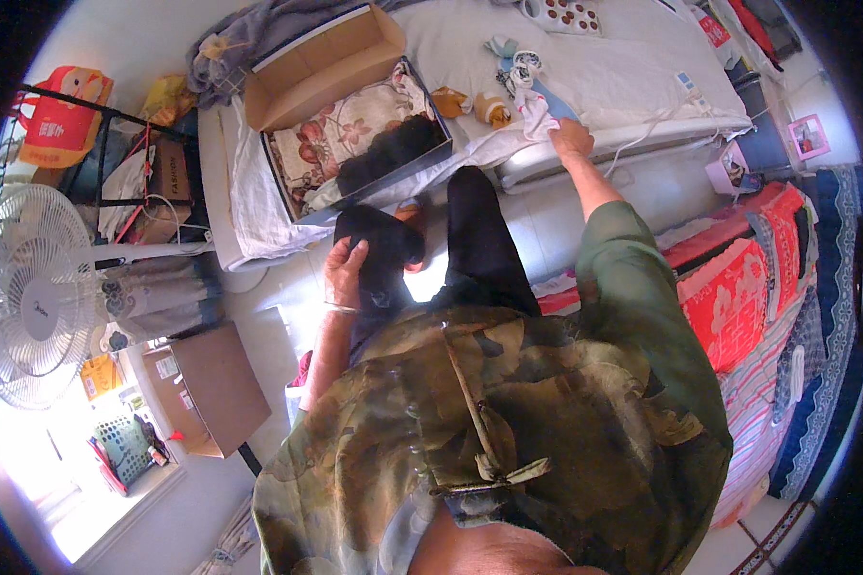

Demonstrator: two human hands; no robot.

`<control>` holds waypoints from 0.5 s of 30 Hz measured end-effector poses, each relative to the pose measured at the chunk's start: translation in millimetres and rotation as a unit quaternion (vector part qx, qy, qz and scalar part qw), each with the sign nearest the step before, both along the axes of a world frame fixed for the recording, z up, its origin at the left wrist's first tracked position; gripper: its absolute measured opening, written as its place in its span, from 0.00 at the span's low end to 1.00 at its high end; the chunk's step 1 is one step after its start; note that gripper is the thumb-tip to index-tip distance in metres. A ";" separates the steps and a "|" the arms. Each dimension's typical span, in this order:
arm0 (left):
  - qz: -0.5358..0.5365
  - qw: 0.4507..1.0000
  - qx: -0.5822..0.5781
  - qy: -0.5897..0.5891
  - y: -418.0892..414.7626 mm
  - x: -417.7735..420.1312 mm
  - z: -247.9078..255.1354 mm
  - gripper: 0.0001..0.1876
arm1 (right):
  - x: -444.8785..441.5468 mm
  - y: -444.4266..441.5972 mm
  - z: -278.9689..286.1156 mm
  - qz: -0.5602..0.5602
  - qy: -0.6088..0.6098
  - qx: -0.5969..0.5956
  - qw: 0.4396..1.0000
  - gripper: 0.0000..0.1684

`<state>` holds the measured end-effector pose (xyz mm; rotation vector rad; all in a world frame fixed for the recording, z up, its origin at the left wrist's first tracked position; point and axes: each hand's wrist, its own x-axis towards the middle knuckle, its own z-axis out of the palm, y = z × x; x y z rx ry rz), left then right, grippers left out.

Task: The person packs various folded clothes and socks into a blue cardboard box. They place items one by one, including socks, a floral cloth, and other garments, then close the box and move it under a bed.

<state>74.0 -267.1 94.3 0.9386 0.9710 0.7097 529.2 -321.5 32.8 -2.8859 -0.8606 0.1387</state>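
My right hand (572, 138) is at the near edge of a bed with a white sheet (460, 43), its fingers closed on a white cloth piece (536, 115), perhaps a sock. Beyond it lie patterned and light-blue bundled cloths (523, 63). Two mustard-brown cloth bundles (492, 109) rest to its left. An open cardboard box (323, 65) on the bed holds floral fabric (345, 133) and dark bundled cloth (392, 154). My left hand (345, 262) is over my dark-clad knee, thumb near the fingers; whether it holds something dark cannot be told.
A white electric fan (39, 309) and a black metal rack (101, 108) stand at left, above a brown carton (216, 388). A white cable (633, 140) crosses the bed's edge at right. Red bedding (726, 302) lies at far right.
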 end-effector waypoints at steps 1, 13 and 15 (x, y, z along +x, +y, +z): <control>-0.001 1.000 0.001 -0.003 -1.1 0.9 -0.5 0.09 | 2.4 0.0 -2.6 -0.008 0.019 0.019 1.000 0.17; 0.032 0.999 -0.029 -0.027 6.0 -5.1 -2.5 0.08 | -75.8 0.2 144.2 0.042 0.293 0.725 0.622 0.12; 0.051 0.993 -0.053 -0.088 3.8 1.4 5.9 0.11 | -133.6 -4.3 169.7 0.175 0.304 0.637 0.686 0.12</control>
